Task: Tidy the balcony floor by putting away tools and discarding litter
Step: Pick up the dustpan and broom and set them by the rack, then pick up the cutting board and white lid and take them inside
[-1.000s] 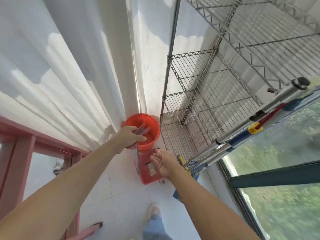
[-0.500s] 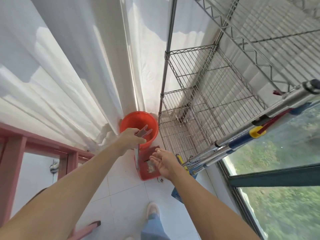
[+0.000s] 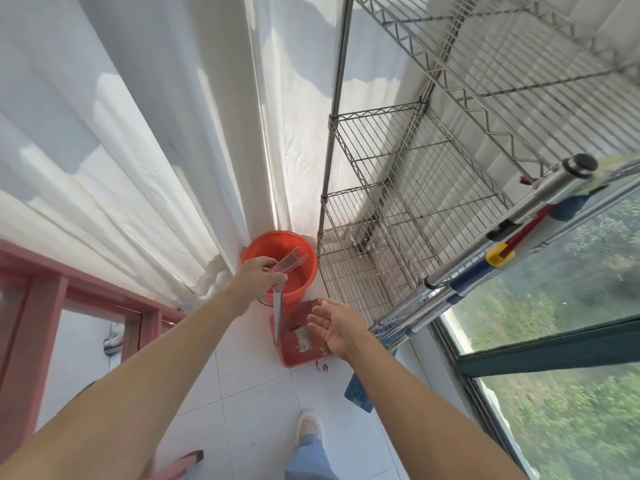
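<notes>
Bucket (image 3: 298,285) is smooth orange plastic with a bit of shine inside. Dustpan (image 3: 301,344) looks like duller red plastic, scuffed and dusty, and its handle (image 3: 278,306) is plain grey, could be metal or plastic, can't tell. The wire rack (image 3: 408,188) is bright chrome-looking metal, same for the shiny mop poles (image 3: 485,258) with blue and yellow plastic fittings. Floor (image 3: 249,375) is glossy white tile. Curtain (image 3: 138,150) is matt white cloth, softly creased. Door frame (image 3: 41,306) has a flat pink painted finish.

White curtain (image 3: 145,140), wire shelving (image 3: 408,188)
</notes>
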Available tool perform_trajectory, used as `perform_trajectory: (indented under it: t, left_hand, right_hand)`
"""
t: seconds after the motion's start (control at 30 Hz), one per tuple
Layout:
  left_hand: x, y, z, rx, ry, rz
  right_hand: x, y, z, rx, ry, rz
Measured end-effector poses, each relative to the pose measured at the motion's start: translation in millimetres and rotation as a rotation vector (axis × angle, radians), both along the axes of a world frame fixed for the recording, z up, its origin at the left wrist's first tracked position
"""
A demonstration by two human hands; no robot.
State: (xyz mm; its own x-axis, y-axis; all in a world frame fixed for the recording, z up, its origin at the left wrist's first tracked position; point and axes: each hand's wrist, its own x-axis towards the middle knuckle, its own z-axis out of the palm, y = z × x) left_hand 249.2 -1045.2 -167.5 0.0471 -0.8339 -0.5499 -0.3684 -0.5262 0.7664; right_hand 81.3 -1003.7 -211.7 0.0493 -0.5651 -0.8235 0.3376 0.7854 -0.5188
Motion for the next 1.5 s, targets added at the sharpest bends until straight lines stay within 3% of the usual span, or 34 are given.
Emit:
perform_trajectory:
  t: [0.4, 0.8, 1.13, 1.5]
  left_hand:
    - [10, 80, -1, 0.044, 0.086, 0.311]
    - [-27, 143, 35, 0.085, 0.329, -0.063]
    - [-91, 201, 68, 0.058, 0.41, -0.496]
    - [-205, 270, 85, 0.102, 0.479, -0.643]
  right_hand:
    - [4, 58, 35, -0.075, 0.034, -0.078]
    - [-36, 172, 85, -0.206, 0.226, -0.259]
    - [-82, 256, 127, -0.276, 0.303, -0.49]
    - [-154, 370, 156, -0.319, 0.308, -0.727]
